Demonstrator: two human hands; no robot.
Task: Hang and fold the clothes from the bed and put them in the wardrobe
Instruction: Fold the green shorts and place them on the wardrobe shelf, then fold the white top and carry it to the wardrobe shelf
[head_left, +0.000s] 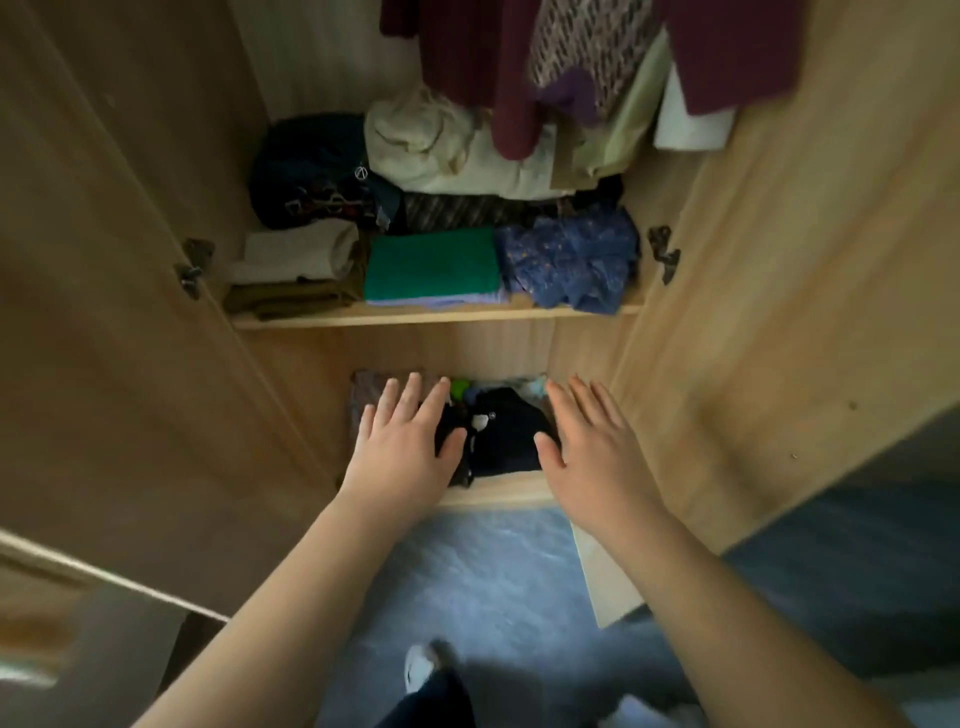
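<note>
Hands (402, 449) (589, 452) outstretched flat, seemingly over dark clothes (509, 439)

A green folded cloth (434, 262) lies beside a blue speckled garment (571, 262), a maroon garment (488, 67) hangs above, and a black garment (506, 434) sits in the light wooden wardrobe (753, 260).

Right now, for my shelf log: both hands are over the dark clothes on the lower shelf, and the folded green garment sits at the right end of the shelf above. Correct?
Only the spot is wrong: in the head view the folded green garment lies mid-shelf; the blue patterned cloth fills the right end. The left hand and right hand are over the dark clothes.
</note>
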